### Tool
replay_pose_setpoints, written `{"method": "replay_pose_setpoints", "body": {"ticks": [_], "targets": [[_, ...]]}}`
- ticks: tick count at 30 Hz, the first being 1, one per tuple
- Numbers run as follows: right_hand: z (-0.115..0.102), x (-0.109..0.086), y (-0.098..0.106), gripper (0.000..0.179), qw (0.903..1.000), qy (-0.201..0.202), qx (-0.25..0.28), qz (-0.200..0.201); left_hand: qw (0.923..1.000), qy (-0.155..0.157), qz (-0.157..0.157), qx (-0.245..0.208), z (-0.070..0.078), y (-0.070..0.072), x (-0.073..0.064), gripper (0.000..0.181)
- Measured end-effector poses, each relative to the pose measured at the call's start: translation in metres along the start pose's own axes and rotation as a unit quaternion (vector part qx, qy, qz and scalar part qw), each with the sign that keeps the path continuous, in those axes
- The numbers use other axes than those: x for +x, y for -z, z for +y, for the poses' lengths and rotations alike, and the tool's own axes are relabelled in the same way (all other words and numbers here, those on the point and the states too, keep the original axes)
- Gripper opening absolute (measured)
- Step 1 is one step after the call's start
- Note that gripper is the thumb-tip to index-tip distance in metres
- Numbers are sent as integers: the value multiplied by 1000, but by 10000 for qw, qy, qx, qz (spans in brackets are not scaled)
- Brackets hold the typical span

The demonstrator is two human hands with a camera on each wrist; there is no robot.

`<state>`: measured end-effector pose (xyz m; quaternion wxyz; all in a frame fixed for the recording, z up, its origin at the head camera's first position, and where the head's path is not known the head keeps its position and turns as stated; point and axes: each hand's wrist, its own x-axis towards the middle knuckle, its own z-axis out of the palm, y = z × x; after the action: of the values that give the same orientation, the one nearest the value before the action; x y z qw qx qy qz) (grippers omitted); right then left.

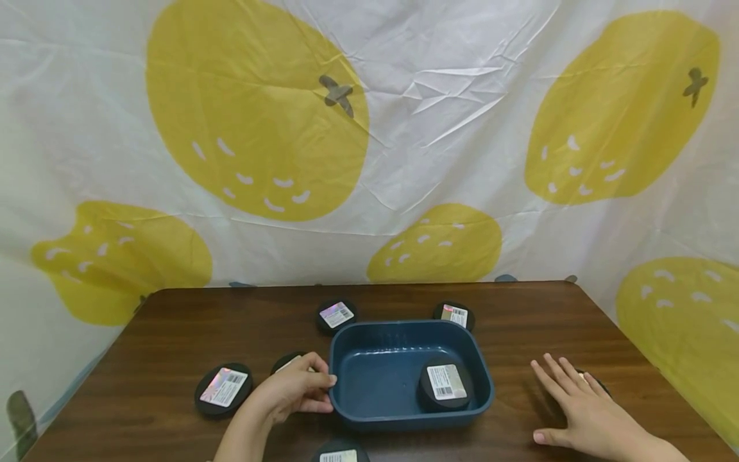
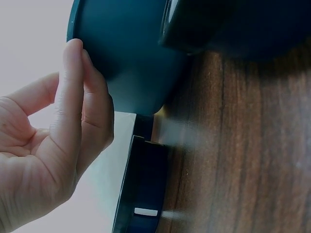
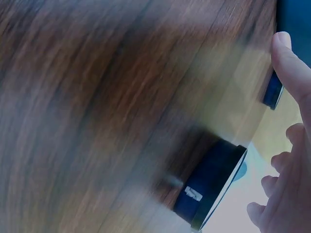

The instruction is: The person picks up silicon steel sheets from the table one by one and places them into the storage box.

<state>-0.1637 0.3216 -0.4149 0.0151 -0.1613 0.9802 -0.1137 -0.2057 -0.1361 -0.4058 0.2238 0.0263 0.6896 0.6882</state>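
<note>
My left hand pinches the left rim of a dark blue plastic basin. In the left wrist view its thumb and fingertips meet at the edge of the basin. One round black tub with a white barcode label lies inside, on the right. Over on the right side of the table, my right hand is spread with straight fingers. It partly covers another black tub; the right wrist view shows that tub standing apart from the fingers.
More black labelled tubs lie around the basin: one at the left, one behind the left hand, two at the back, a left one and a right one, and one in front. A lemon-print curtain hangs behind the wooden table.
</note>
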Motion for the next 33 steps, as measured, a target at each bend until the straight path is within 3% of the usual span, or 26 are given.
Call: {"method": "replay_pose_setpoints", "body": {"ticks": [13,25,33], "targets": [[24,-6,-1,102,9998,-181,64,21,9999,-116,-106,-31,-2,0,0,15],[36,1,3,100,9972,-158,-668,284,9999,-131,-69,-41,-1,2,-2,15],[44,0,1,95,9973,-101,-607,401,9999,-78,-70,-66,0,0,0,16]]}}
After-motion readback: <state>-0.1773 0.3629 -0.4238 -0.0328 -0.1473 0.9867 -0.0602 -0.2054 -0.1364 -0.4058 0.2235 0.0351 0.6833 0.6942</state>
